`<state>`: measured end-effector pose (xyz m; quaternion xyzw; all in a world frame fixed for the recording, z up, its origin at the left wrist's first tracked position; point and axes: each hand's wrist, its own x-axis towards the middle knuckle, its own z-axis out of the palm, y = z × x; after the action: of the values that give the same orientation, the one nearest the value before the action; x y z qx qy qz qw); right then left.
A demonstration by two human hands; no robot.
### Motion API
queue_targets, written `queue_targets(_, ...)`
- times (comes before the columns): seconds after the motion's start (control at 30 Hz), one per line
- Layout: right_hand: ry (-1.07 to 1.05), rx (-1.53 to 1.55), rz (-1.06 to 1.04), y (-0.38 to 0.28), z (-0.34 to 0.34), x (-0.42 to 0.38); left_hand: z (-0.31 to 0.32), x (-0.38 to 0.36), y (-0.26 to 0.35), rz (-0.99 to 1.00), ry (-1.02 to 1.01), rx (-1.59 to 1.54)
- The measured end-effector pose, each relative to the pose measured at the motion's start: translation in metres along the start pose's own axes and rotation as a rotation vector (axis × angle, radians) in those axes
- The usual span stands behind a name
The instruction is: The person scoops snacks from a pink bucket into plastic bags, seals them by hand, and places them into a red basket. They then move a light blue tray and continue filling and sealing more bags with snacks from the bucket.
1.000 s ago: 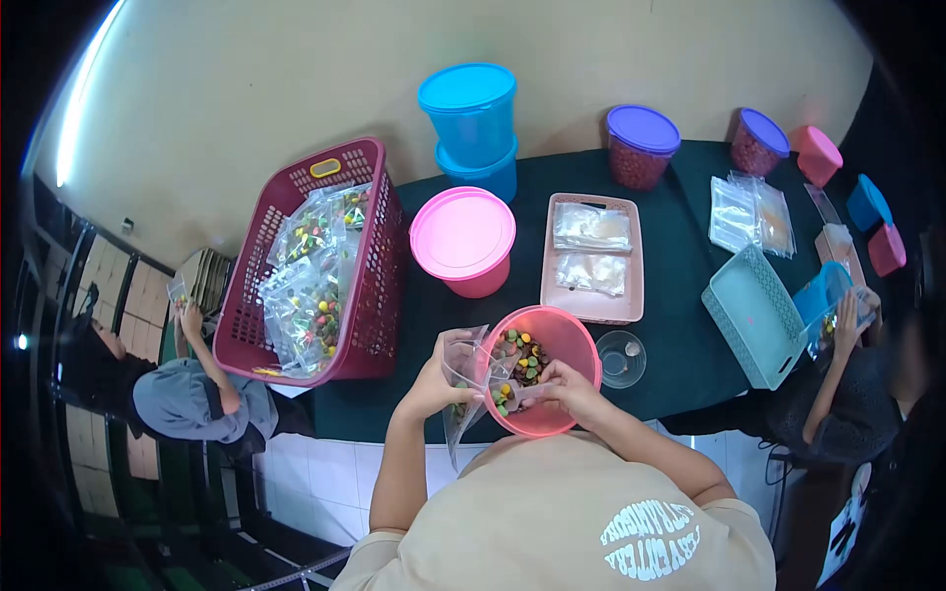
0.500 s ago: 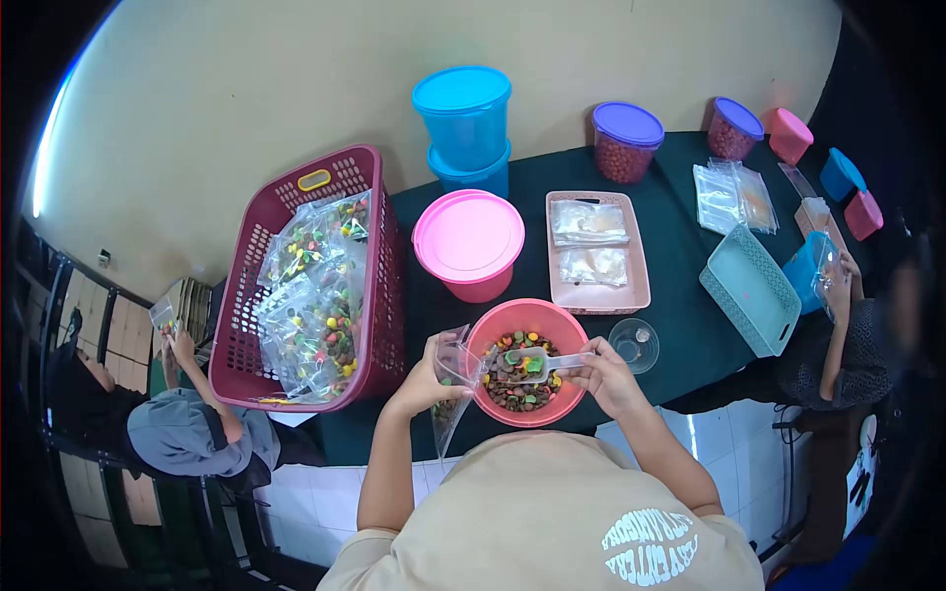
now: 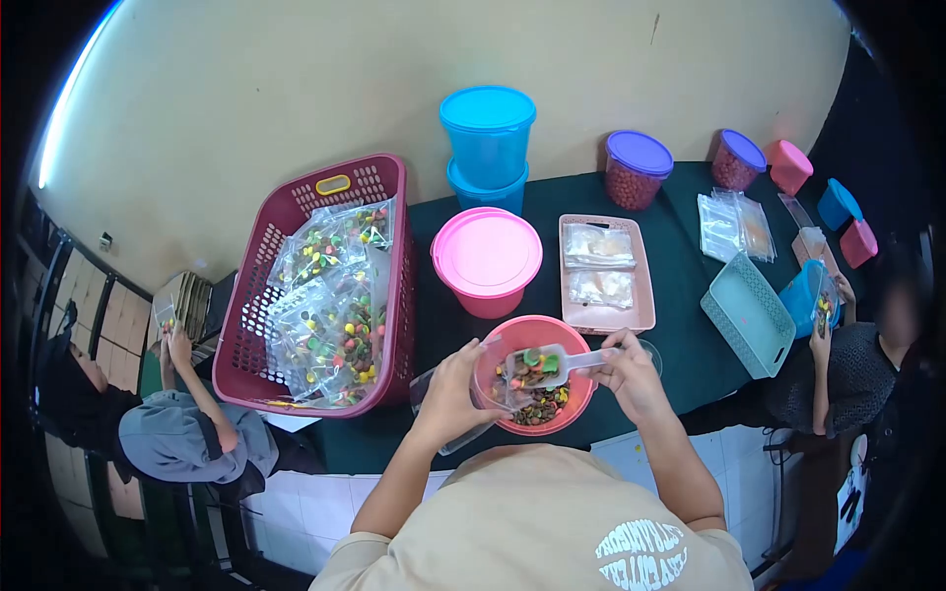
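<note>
My left hand (image 3: 455,392) grips a clear plastic bag (image 3: 422,391) at the left side of the pink bowl (image 3: 585,399). The bag's mouth reaches over the bowl. My right hand (image 3: 631,372) is closed on the handle of a clear scoop (image 3: 566,362), whose head holds green, red and brown candies above the bowl. More colored candies (image 3: 542,406) lie in the bowl. Behind my right hand, a clear round container (image 3: 653,353) is mostly hidden.
A maroon basket (image 3: 399,295) of filled bags stands left. Behind the bowl are a pink tub (image 3: 488,258), blue tubs (image 3: 487,133) and a pink tray (image 3: 645,286) of bags. A teal basket (image 3: 754,320) sits right. One co-worker (image 3: 187,433) is left, another (image 3: 838,374) right.
The loaded scoop has risen and tilts toward the bag mouth. My left hand has moved right, over the bowl's edge. The view has shifted, so the tabletop things appear lower.
</note>
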<state>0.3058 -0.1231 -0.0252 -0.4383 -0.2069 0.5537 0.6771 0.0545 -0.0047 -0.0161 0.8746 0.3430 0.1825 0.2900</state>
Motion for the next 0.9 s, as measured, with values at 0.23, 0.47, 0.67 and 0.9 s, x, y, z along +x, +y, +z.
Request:
queue_targets(0.23, -0.17, -0.428, -0.169, -0.024, 0.04, 0.0, -0.004, 0.0, 0.021, 0.062, -0.029, -0.269)
queue_targets(0.47, -0.621, -1.079, -0.865, -0.075, 0.075, -0.018, -0.015, -0.004, 0.034, 0.158, -0.05, -0.616)
queue_targets(0.67, -0.477, -1.162, -1.351, -0.096, 0.073, -0.029, -0.008, -0.012, 0.061, 0.253, 0.192, -0.579)
queue_targets(0.9, -0.638, -1.266, -1.134, -0.087, 0.062, -0.035, 0.014, -0.012, 0.106, 0.487, 0.565, -0.065)
